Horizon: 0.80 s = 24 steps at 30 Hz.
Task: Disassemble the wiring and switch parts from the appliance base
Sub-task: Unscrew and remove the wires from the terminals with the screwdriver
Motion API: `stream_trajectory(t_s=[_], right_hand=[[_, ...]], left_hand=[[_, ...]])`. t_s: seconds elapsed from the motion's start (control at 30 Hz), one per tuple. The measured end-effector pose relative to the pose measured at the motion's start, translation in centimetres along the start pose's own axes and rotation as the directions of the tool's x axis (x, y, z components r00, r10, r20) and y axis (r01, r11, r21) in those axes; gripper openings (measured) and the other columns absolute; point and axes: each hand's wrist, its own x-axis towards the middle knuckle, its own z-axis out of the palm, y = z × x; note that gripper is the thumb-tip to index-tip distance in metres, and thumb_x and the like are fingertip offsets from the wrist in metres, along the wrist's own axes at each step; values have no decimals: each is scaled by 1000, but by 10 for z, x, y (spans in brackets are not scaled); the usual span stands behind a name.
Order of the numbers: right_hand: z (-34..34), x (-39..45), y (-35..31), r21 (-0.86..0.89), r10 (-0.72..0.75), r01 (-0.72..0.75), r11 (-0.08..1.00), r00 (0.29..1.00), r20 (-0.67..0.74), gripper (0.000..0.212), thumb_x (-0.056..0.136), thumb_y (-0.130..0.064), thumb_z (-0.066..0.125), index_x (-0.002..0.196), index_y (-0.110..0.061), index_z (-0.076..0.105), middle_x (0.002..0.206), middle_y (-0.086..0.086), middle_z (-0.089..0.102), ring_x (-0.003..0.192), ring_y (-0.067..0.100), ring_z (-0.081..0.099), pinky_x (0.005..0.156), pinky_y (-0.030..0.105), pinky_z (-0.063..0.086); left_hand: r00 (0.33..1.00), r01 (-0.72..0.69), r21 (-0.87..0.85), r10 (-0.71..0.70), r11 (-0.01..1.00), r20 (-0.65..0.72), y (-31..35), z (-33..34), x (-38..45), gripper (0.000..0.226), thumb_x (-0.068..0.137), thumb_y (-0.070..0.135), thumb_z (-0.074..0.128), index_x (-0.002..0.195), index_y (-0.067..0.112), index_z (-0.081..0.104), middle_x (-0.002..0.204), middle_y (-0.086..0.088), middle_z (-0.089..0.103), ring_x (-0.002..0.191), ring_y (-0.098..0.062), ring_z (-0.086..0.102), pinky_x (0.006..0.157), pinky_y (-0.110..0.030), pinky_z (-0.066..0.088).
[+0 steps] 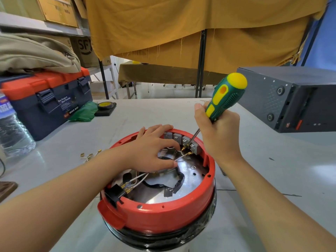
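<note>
Grey table [254, 160] with red appliance base [160, 215], toolbox [49, 104], water bottle [12, 131], black case [291, 99], loose wires [89, 155].

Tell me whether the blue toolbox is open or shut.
Shut. The toolbox has its orange lid down flat on the body, both front latches lie folded down, and a khaki cloth rests on top.

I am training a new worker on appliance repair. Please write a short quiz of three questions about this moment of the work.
1. True or false: the screwdriver tip is at the row of grey switch blocks.
2. What does the left hand pinch? A) a white wire B) black tape C) a screw
3. Where do loose brass-tipped wire pieces lie: inside the red base or on the table?

Key: 1 true. 2 A, the white wire. 3 on the table, left of the base. The right hand grips the screwdriver.
</note>
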Motion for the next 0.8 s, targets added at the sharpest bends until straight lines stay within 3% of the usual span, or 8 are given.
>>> stream_trajectory(t_s=[0.17, 0.57, 0.67, 0.8], right_hand=[[1, 2, 1, 16, 27, -28, 999, 999, 45, 45, 88, -23, 51, 49, -28, 30, 43, -9, 29, 45, 10, 34, 49, 25, 27], [-1, 6, 6, 120, 219, -230, 966, 971, 93, 36, 84, -30, 49, 53, -13, 42, 48, 1, 38, 49, 15, 40, 51, 38, 40], [0, 7, 8, 139, 266, -276, 951, 960, 87, 35, 83, -32, 49, 54, -12, 44, 50, 3, 40, 50, 13, 40, 52, 34, 38], [0, 8, 11, 176, 335, -340, 924, 941, 59, 32, 79, -31, 49, 53, -15, 44, 44, -9, 39, 46, 8, 38, 51, 28, 36]], left_hand=[[999, -2, -14, 1, 1000, -49, -1, 4, 0, 39, 85, 60, 49, 123, 51, 46, 156, 11, 6, 143, -17, 4, 115, -54, 7], [997, -8, -31, 6, 999, -73, -4, 7, -1, 38, 85, 60, 49, 122, 52, 45, 155, 13, 7, 142, -14, 3, 115, -53, 4], [998, 0, -28, -2, 1000, -63, -3, 7, -1, 38, 85, 60, 49, 122, 52, 45, 155, 13, 7, 142, -14, 3, 115, -53, 4], [998, 4, -27, -5, 1000, -55, -2, 6, -1, 38, 85, 58, 49, 122, 51, 45, 155, 13, 6, 142, -14, 3, 116, -52, 4]])
